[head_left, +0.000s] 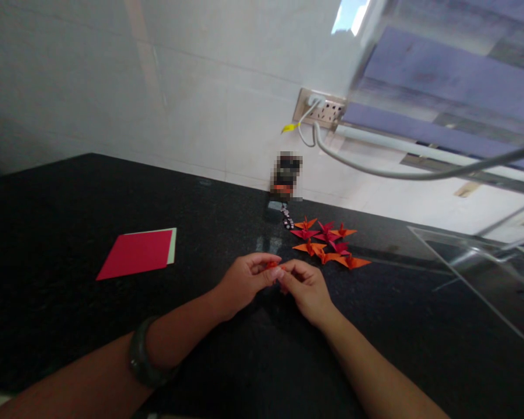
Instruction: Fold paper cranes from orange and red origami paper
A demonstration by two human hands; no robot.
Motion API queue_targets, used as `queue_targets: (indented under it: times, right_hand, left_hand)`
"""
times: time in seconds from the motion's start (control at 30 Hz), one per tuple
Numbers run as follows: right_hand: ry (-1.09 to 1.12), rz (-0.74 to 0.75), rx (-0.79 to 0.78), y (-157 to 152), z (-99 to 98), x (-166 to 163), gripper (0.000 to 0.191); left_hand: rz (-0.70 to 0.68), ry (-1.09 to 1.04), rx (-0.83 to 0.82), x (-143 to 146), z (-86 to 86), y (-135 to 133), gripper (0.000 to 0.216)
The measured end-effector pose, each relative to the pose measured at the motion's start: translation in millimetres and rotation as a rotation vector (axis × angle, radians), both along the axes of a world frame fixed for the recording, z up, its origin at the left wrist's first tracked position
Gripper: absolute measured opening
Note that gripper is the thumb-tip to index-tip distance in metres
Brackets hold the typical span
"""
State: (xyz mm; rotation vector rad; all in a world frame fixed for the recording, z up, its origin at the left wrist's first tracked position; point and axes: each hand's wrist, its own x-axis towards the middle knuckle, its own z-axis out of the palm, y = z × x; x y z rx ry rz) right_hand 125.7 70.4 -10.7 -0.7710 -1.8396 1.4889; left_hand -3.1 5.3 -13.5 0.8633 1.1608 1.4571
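Note:
Above the black countertop (227, 355), my left hand (244, 282) and my right hand (308, 290) meet, fingertips together. Both pinch a small piece of folded orange-red paper (272, 265), mostly covered by my fingers, so its exact shape cannot be made out. Just beyond my right hand lie several finished origami cranes (323, 249) in orange and red, grouped close together with pointed wings spread. Off to the left is a stack of square paper (137, 253), red on top with a pale green edge showing beneath. A dark bangle circles my left wrist.
A pixelated dark object (286, 174) leans by the wall, with a patterned strap (287, 217) in front. At right is a metal sink (484, 279). A white cable (375, 170) runs from the wall socket (319, 108) across the right side.

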Motion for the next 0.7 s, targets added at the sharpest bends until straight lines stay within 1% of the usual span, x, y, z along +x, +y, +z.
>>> queue_targets:
  times: [0.13, 0.2, 0.3, 0.4, 0.5, 0.6, 0.7]
  right_hand:
    - [-0.007, -0.052, 0.012, 1.2, -1.4, 0.8, 0.019]
    - [-0.013, -0.059, 0.012, 2.1, -2.1, 0.9, 0.018]
    - [-0.024, -0.072, 0.013, 2.4, -2.3, 0.5, 0.017]
    - [-0.029, -0.092, 0.011, 1.7, -2.1, -0.4, 0.017]
    - [-0.033, -0.099, 0.015, 0.8, -2.4, -0.7, 0.018]
    - [-0.046, -0.106, 0.028, 0.3, -2.7, -0.5, 0.017]
    - [-0.052, -0.117, 0.033, 0.3, -2.0, -0.8, 0.017]
  left_hand:
    - [0.026, -0.111, -0.028, 0.7, 2.6, -0.1, 0.034]
    - [0.035, -0.130, -0.046, 1.0, 2.8, 0.4, 0.034]
    - [0.073, -0.094, -0.078, 0.6, 3.2, 1.2, 0.032]
    - [0.112, 0.011, -0.095, -1.1, 3.5, 1.5, 0.027]
    - [0.118, 0.104, -0.094, -2.7, 3.5, 1.6, 0.023]
    - [0.130, 0.106, -0.097, -3.1, 4.3, 1.6, 0.020]
    - [0.146, 0.043, -0.115, -3.1, 4.8, 1.9, 0.016]
